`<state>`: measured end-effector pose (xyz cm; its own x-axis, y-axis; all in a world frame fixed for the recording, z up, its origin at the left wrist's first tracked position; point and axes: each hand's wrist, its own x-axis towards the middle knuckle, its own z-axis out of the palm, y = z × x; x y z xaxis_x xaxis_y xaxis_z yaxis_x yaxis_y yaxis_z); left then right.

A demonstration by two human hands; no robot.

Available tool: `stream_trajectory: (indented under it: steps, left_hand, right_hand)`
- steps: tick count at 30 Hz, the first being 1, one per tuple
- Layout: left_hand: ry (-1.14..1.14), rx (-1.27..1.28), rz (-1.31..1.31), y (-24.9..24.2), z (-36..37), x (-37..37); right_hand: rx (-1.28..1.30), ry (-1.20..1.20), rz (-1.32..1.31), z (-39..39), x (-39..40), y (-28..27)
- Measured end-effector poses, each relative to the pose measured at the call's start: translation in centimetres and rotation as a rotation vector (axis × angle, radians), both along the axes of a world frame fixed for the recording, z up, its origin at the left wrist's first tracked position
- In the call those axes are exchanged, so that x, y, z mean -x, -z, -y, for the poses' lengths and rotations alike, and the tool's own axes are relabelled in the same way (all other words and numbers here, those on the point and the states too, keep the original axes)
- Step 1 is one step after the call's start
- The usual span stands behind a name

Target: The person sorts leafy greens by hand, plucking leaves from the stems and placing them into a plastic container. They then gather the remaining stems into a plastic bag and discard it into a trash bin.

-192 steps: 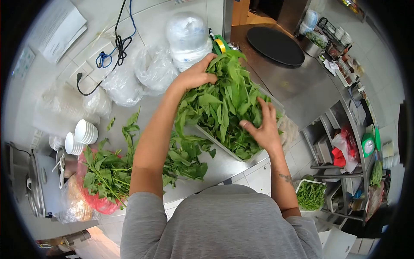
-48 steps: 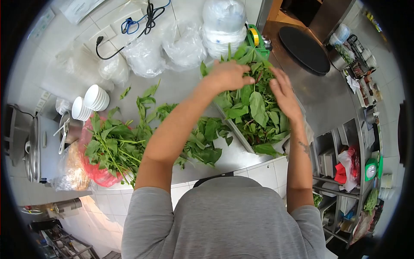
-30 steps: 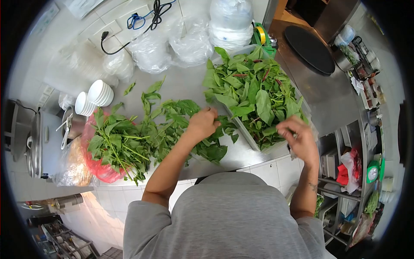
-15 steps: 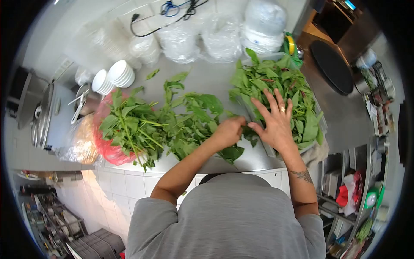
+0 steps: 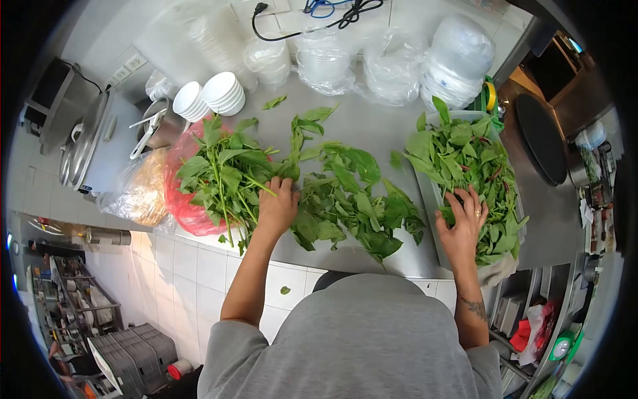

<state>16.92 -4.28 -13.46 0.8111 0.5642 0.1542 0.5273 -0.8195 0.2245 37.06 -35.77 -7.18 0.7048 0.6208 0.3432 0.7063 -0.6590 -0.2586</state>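
Note:
My left hand [image 5: 278, 205] is at the right edge of a bunch of leafy green stems [image 5: 222, 173], fingers curled round a stem there. The bunch lies partly on a red plastic bag [image 5: 179, 206]. Between my hands spreads a loose pile of leafy greens [image 5: 359, 206] on the steel table [image 5: 399, 259]. My right hand [image 5: 463, 223] rests on picked leaves [image 5: 475, 156] heaped in a clear plastic bin [image 5: 428, 203]. Its thumb stands apart from the bent fingers, and the fingertips touch the leaves.
Stacked white bowls [image 5: 222, 93] and plastic-wrapped containers [image 5: 325, 63] line the back of the table. A clear bag [image 5: 143, 193] and a metal pot [image 5: 163, 126] stand at the left. To the right is a round black pan [image 5: 541, 139]. One leaf [image 5: 285, 290] lies on the tiled floor.
My left hand has moved left from the loose pile's right end to the stem bunch. My right hand has drawn back toward me over the bin, fingers less spread. The camera view has shifted.

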Motion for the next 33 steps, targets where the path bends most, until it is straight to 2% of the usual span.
stream_trajectory:
  steps: [2,5,8,11,12,13,14,15,16,17,20,21,23,24,28,31,33]
  left_hand:
    - [0.015,-0.052,0.051,-0.7,0.6,0.2]
    - [0.178,-0.025,0.075,-3.0,3.8,-0.8]
    - [0.529,0.218,0.128,-7.9,5.3,-2.0]
    - [0.591,0.348,0.129,-10.6,0.6,-4.8]
    - [0.426,0.334,0.106,-10.6,-1.7,-6.1]
    - [0.293,0.425,0.164,-9.7,-4.7,-7.9]
    - [0.280,0.317,0.100,-8.1,-9.4,-9.9]
    - [0.198,0.374,-0.060,-6.7,-14.0,-12.1]
    - [0.092,0.278,-0.075,-5.0,-17.6,-13.5]
    - [-0.012,0.177,-0.089,-3.3,-20.0,-14.5]
    - [-0.124,0.213,-0.225,0.2,-22.4,-16.3]
    - [-0.063,0.044,-0.360,-1.3,-19.3,-16.7]
    - [0.248,0.252,-0.265,1.6,-18.4,-18.0]
    - [0.317,0.299,-0.269,1.6,-16.3,-18.2]
    - [0.541,0.466,-0.338,-2.1,-8.8,-16.8]
    - [0.339,0.284,-0.081,-3.2,-8.8,-15.6]
    - [0.305,0.200,-0.152,-5.1,-8.8,-13.9]
  right_hand:
    - [0.040,0.020,-0.012,-0.1,0.4,-0.3]
    - [0.054,0.038,0.020,-0.8,1.3,-0.7]
    - [0.017,0.052,0.093,-2.4,2.9,-2.4]
    - [-0.060,0.043,0.150,-3.0,3.3,-2.8]
    - [-0.086,0.039,0.166,-3.0,3.3,-2.9]
    - [-0.113,-0.027,0.155,-3.1,3.3,-2.9]
    - [-0.141,-0.091,0.144,-3.4,3.2,-2.7]
    - [-0.169,-0.156,0.131,-3.8,3.1,-2.6]
    - [-0.117,-0.177,0.125,-4.5,3.0,-2.7]
    - [-0.068,-0.196,0.119,-5.5,2.6,-2.7]
    - [0.013,-0.138,0.130,-7.4,0.2,-1.8]
    - [0.028,-0.102,0.149,-7.3,-1.1,-0.3]
    - [0.007,-0.057,0.141,-6.8,-1.7,0.2]
    - [0.013,-0.053,0.125,-6.5,-1.6,0.1]
    - [0.018,-0.039,0.057,-3.8,-1.2,0.4]
    - [0.028,-0.027,-0.008,-1.9,-1.0,-0.3]
    - [0.019,-0.038,0.031,-1.6,-0.7,-0.7]
